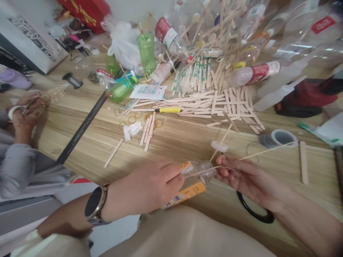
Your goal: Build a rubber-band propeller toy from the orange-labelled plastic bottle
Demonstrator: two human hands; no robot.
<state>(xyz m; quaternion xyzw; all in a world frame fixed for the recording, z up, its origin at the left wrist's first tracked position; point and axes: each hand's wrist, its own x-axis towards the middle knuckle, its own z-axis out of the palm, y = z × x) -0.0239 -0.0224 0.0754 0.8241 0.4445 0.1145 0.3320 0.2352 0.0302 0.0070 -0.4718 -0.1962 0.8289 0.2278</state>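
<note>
Left hand (158, 182) clasped round the clear bottle (192, 191) with orange label, which lies tilted under its fingers, neck toward the right hand (242, 175). Right fingertips pinch a thin wooden stick (265, 151) at the bottle's neck; stick runs over the bottle and out past the hand. Just beyond: white cap (219, 146). Farther right, wire spool (282, 138); ahead, heaped flat sticks (227, 101).

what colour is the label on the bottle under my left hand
The label is mostly orange, in the head view.

Clear orange-labelled bottle (197, 181), tilted, thin stick (268, 150) across it
</note>
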